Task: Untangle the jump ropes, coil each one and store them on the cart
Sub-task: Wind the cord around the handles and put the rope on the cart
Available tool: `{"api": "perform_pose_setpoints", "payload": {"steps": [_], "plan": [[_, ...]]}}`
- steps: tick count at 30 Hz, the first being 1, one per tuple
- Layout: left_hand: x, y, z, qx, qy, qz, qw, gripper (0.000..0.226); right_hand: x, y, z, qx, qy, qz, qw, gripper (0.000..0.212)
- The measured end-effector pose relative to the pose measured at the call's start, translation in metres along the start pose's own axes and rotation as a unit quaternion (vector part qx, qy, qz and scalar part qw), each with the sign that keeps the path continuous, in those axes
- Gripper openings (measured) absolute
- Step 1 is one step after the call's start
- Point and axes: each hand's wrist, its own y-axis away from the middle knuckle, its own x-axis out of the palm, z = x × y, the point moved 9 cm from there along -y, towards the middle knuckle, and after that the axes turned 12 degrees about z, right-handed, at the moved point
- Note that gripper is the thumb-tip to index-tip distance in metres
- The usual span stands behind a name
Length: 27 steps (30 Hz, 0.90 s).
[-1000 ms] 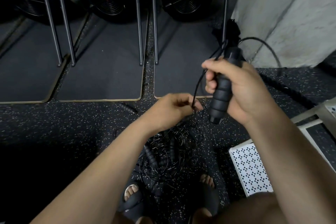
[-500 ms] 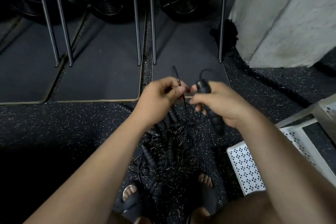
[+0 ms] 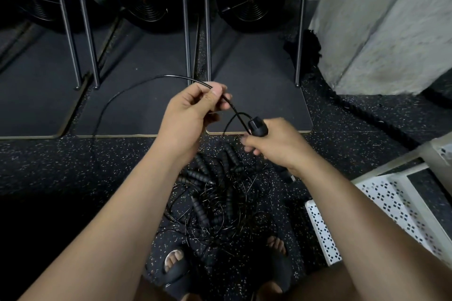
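Black speckled floor [image 3: 73,168] fills this gym room, with dark mats [image 3: 137,110] ahead and a grey wall [image 3: 381,27] on the right. A second ago the right hand [image 3: 281,146] was up high near the wall with the handle [image 3: 257,127], and the left hand [image 3: 188,115] was down low by the pile. Now both hands are close together in the middle. The right fingers are curled tight around the handle, and only its round top sticks out. The left fingers [image 3: 216,91] pinch the thin black cord [image 3: 117,93] just past a small loop beside the handle. From that pinch the cord now swings out to the left in one long bow and drops to the floor. That long bow is new (it was not there half a second ago). I think this means one rope is coming free and the first turn of a coil is starting. The other jump ropes [image 3: 215,198] are a messy pile on the floor between the person's sandals [image 3: 175,273], with many handles and cords crossed over each other. The white cart [image 3: 391,200] waits near the right arm, with no rope showing on the part in view.
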Motion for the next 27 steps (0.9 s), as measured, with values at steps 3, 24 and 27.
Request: {"api": "perform_pose_setpoints", "payload": {"steps": [3, 24, 27], "plan": [[-0.006, 0.001, 0.004, -0.017, -0.026, -0.037, 0.999, 0.023, -0.001, 0.006, 0.007, -0.001, -0.035, 0.012, 0.999, 0.013], [0.046, 0.015, 0.070, -0.131, -0.428, 0.180, 0.876, 0.013, -0.051, 0.042, 0.048, -0.199, -0.471, 0.029, 0.859, 0.016], [0.038, 0.012, 0.070, -0.138, -0.432, 0.166, 0.875, 0.014, -0.050, 0.037, 0.044, -0.192, -0.474, 0.022, 0.859, 0.022]]}}
